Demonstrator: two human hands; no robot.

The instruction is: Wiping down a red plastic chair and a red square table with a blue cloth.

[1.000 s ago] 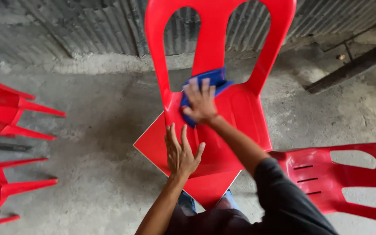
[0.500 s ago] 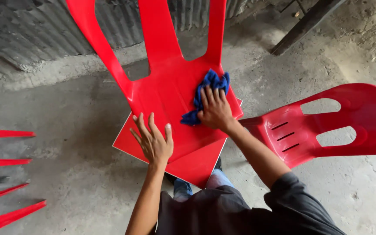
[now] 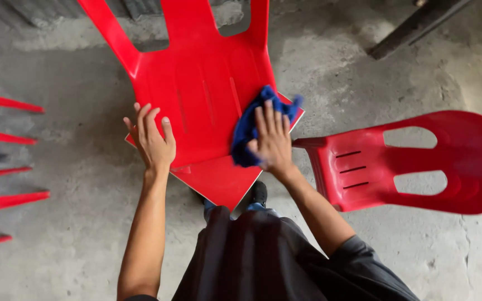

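Note:
A red plastic chair stands in front of me, its seat below my hands and its slotted back toward the top of the view. My right hand lies flat on a crumpled blue cloth, pressing it on the right side of the seat. My left hand rests with spread fingers on the seat's left edge, holding nothing.
A second red chair lies on its side to the right, close to my right forearm. Red chair legs stick in from the left edge. A dark beam lies at the top right. The floor is rough grey concrete.
The cloth and my right hand have slid from the seat's back toward its right front part. My left hand has shifted to the seat's left edge. The view has tilted closer.

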